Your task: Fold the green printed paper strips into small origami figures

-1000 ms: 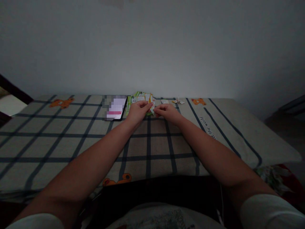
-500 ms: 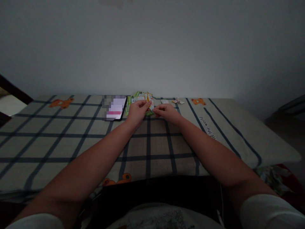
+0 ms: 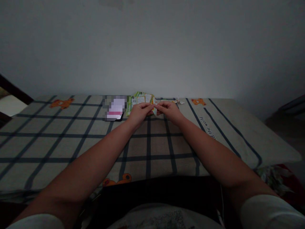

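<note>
My left hand [image 3: 140, 113] pinches a small printed packet [image 3: 154, 110], white with yellow and red, between thumb and fingers. My right hand [image 3: 170, 110] is closed on the packet's other side, its thumb almost meeting the left one. Fingers cover most of the packet. Several green-and-white printed packets [image 3: 140, 99] lie overlapping just behind and to the left of my left hand.
A smartphone [image 3: 118, 106] with a lit, partly blurred screen lies left of the packets. Torn white scraps [image 3: 181, 101] sit beyond my right hand. A checked cloth [image 3: 157, 146] with bear prints covers the table, which meets a plain wall [image 3: 152, 47].
My right hand has shifted slightly up and now grips the packet higher, thumbs close together. The packet has turned between my hands. My left hand has moved slightly right.
</note>
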Tool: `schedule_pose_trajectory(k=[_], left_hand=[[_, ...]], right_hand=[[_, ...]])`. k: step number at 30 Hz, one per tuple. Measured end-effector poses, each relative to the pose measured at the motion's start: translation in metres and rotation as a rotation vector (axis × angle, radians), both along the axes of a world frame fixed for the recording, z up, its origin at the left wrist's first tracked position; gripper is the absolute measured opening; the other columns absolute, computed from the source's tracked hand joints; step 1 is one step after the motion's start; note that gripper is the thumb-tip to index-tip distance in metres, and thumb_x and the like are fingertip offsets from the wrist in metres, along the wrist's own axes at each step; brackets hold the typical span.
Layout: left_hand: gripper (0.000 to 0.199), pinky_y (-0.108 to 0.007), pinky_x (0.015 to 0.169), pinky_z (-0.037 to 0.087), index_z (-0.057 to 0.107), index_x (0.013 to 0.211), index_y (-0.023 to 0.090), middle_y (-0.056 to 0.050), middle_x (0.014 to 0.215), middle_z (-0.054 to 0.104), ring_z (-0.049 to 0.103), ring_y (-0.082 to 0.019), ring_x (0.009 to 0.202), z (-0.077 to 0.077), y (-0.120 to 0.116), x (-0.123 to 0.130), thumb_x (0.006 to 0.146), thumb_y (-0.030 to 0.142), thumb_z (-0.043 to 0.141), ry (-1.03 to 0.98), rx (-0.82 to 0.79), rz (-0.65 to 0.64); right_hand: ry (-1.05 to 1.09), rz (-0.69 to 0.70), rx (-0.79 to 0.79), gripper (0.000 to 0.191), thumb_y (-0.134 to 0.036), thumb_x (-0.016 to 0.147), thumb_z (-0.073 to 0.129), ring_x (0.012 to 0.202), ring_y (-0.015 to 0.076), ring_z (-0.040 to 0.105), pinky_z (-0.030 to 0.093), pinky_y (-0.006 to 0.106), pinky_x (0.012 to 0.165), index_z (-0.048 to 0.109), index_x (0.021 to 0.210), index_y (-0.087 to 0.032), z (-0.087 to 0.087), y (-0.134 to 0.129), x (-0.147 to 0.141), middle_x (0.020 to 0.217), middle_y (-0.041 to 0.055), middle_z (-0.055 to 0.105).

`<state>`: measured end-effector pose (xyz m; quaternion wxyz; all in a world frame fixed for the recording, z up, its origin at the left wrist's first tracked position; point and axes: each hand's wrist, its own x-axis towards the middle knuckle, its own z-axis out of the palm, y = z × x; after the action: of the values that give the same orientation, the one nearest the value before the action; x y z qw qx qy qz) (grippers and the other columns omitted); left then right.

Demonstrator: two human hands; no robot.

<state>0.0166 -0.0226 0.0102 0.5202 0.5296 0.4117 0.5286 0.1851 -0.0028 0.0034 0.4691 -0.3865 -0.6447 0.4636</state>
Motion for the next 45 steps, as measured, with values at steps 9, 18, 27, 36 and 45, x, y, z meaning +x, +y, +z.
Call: schedule_pose_trajectory(k=[9,18,27,36,45], left_hand=[[0.035,-0.029,0.077,0.055,0.078,0.087,0.017,-0.006,0.087,0.075,0.066,-0.014,0.075,-0.0014,0.0003,-0.0031,0.069,0.047,0.081,0.093,0.059,0.018],[0.034,-0.027,0.072,0.055,0.077,0.08,0.016,-0.007,0.081,0.076,0.067,-0.014,0.071,-0.0006,0.0006,-0.0033,0.063,0.045,0.086,0.123,0.019,0.067],[0.028,-0.028,0.065,0.055,0.074,0.072,0.014,-0.007,0.071,0.073,0.066,-0.014,0.063,0.0047,-0.0051,-0.0002,0.067,0.04,0.084,0.171,-0.019,0.127],[0.016,-0.029,0.08,0.058,0.074,0.081,0.013,-0.006,0.081,0.074,0.068,-0.011,0.07,0.0052,-0.0053,0.0028,0.069,0.02,0.081,-0.088,-0.129,0.017],[0.023,-0.029,0.066,0.056,0.065,0.064,0.015,-0.004,0.066,0.069,0.065,-0.013,0.06,-0.0025,-0.0019,0.0012,0.069,0.032,0.08,0.101,-0.027,0.076]], right_hand=[[-0.032,-0.06,0.008,0.039,-0.054,0.069,0.075,0.06,0.011,0.057,0.047,0.026,0.062,0.065,0.075,-0.017,0.001,-0.0009,0.0017,0.068,-0.0009,0.064],[-0.118,-0.082,0.043,0.033,-0.049,0.069,0.072,0.06,0.0122,0.056,0.044,0.026,0.059,0.061,0.073,-0.018,0.0035,-0.0017,0.001,0.064,-0.0008,0.062],[-0.218,-0.187,0.15,0.023,-0.041,0.073,0.068,0.062,0.0133,0.054,0.041,0.026,0.058,0.061,0.072,-0.018,-0.0045,0.0022,-0.0004,0.066,0.0008,0.062],[-0.112,-0.157,0.087,0.035,-0.053,0.069,0.067,0.061,0.0139,0.056,0.044,0.028,0.06,0.06,0.075,-0.02,-0.0016,0.0049,0.0024,0.067,0.0008,0.062],[-0.157,-0.175,0.163,0.026,-0.044,0.071,0.067,0.064,0.0146,0.056,0.045,0.028,0.061,0.059,0.073,-0.02,-0.0033,0.001,-0.0017,0.069,0.0018,0.062]])
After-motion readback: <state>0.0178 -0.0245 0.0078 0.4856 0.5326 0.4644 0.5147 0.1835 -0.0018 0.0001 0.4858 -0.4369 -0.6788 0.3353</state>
